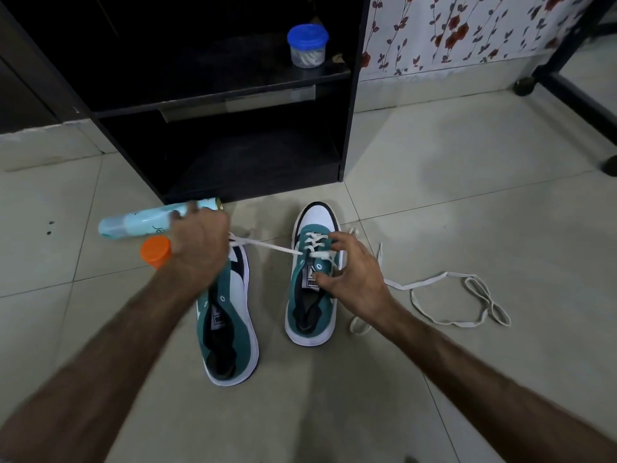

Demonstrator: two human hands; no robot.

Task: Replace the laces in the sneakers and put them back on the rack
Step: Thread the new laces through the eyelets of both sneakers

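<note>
Teal sneaker (pixel 312 285) toe toward rack (pixel 213 95); left grip (pixel 200 242) pinching lace (pixel 267 247), right grip (pixel 354 275) holding tongue.

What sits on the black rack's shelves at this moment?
On the upper shelf of the black rack stands one clear jar with a blue lid, holding pale contents too small to identify. No sneakers show on the lower shelf, though its back is too dark to read.
</note>
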